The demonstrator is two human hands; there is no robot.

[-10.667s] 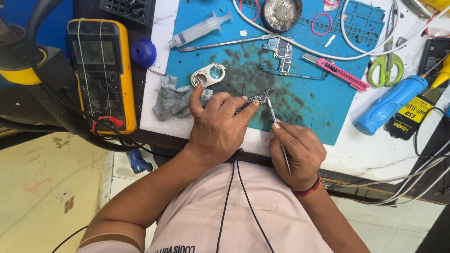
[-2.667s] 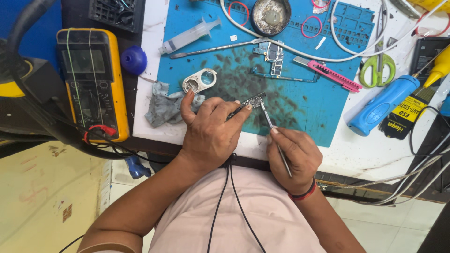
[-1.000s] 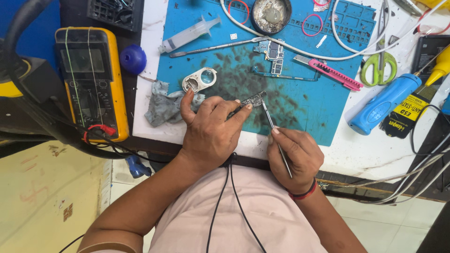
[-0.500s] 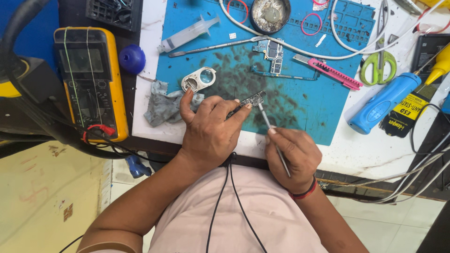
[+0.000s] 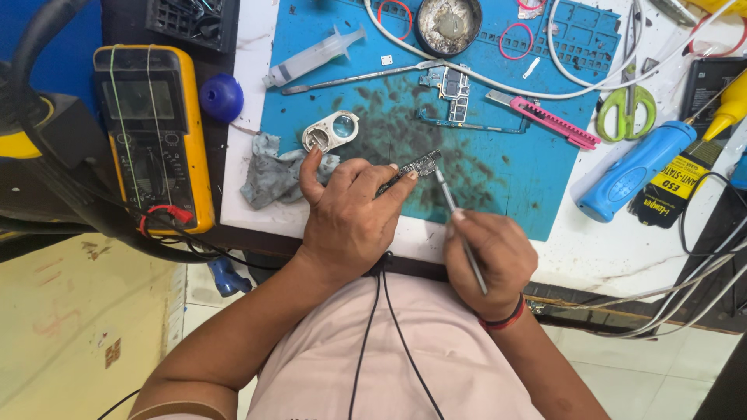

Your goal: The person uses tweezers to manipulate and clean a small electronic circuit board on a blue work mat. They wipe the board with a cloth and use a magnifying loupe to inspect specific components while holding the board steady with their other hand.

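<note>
My left hand (image 5: 352,222) pinches a small dark circuit board (image 5: 415,166) between thumb and fingers, holding it just above the stained blue work mat (image 5: 498,179). My right hand (image 5: 492,260) grips a thin metal probe tool (image 5: 454,208) like a pen, and its tip touches the board's right end. A grey cloth (image 5: 268,175) and a small silver camera frame (image 5: 331,131) lie just left of my left hand.
A yellow multimeter (image 5: 156,136) lies at the left. On the mat lie a syringe (image 5: 311,58), another circuit board (image 5: 451,92), a pink utility knife (image 5: 548,123) and a round metal tin (image 5: 447,22). Green scissors (image 5: 629,101), a blue bottle (image 5: 634,171) and cables crowd the right.
The tip of the probe has shifted slightly against the small board. Both hands stay in the same place with the same grips.
</note>
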